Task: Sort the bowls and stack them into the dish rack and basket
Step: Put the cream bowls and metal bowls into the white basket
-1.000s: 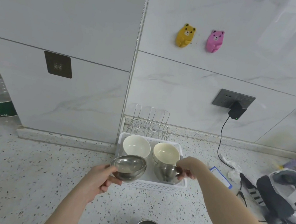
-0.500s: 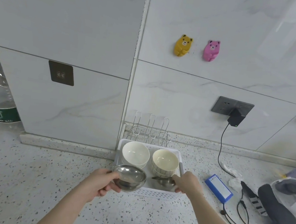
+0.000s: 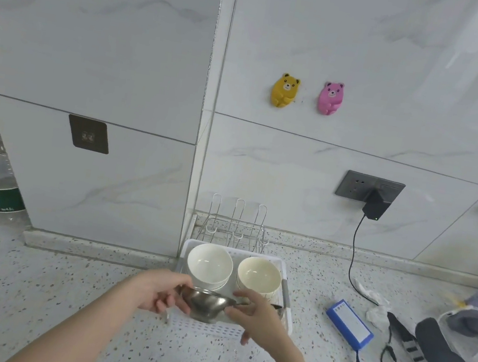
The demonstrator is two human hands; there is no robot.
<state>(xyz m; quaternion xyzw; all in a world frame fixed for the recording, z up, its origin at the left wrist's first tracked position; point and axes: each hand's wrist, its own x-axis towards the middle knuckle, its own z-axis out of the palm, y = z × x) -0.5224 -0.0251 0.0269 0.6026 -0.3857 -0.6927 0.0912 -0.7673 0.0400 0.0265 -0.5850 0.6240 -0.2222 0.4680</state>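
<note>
Left hand (image 3: 162, 292) has swung the steel bowl (image 3: 205, 304) right, now over the near edge of the white basket (image 3: 286, 301). Right hand (image 3: 261, 317) let go of the other steel bowl, now pinches this one's rim. Both grip it. White bowl (image 3: 209, 265) and cream bowl (image 3: 259, 276) sit behind. Looks like nesting the steel pair next.

Steel bowl (image 3: 207, 304) upright, held over white basket's (image 3: 288, 298) front edge. White bowl (image 3: 209, 265) and cream bowl (image 3: 259, 276) upright inside, toward the rear. Wire dish rack (image 3: 235, 227) behind basket.
</note>
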